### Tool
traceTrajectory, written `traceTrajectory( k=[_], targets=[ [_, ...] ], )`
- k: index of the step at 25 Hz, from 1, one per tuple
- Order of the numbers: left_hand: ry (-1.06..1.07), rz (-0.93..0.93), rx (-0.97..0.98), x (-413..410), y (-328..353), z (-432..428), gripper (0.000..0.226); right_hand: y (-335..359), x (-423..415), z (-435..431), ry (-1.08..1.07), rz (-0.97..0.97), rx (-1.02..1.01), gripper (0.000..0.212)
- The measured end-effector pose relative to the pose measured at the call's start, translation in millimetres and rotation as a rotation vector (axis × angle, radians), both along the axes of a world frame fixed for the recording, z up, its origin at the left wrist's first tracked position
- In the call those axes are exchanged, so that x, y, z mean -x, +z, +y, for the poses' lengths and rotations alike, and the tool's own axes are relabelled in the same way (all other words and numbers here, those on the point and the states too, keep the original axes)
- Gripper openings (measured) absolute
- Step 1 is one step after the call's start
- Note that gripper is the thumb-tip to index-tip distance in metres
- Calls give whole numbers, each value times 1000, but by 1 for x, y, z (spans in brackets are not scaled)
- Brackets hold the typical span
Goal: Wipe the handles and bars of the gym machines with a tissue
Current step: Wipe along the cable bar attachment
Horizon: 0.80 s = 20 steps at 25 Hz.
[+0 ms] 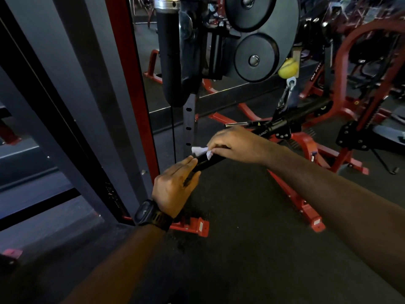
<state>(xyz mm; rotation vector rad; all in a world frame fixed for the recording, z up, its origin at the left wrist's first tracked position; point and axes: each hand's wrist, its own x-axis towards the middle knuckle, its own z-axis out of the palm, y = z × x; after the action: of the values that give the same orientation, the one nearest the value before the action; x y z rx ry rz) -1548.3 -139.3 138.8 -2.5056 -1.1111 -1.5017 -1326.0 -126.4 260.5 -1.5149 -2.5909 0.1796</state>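
Recorded left hand [175,185] clasped round near end of long black straight bar [208,163], fingers laid along it; black wristwatch [151,213] on that wrist. Noted right hand [236,143] just beyond, knuckles up, fingers curled over same bar and pinching white crumpled tissue [199,151] against its upper surface. Found tissue between the two hands, touching bar, with a part poking out past right fingertips toward left hand. Traced bar slanting up and away to right, hung near its middle from silver carabiner [285,96] beneath yellow ball stopper [288,68]. Logged two black round weight plates [256,57] above, grey perforated upright [188,119] behind tissue, red steel machine frames [305,142] beyond, dark speckled rubber floor [241,238] below both forearms.
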Motion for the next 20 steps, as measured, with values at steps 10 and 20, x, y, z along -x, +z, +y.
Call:
traceTrajectory(
  k=[10,20],
  targets=[
    [7,8,-37,-7,2,2,35,-7,-33,12,-152,-230,-128,21],
    [12,24,-58,-10,3,2,34,-1,-69,23,-329,-253,-107,9]
  ],
)
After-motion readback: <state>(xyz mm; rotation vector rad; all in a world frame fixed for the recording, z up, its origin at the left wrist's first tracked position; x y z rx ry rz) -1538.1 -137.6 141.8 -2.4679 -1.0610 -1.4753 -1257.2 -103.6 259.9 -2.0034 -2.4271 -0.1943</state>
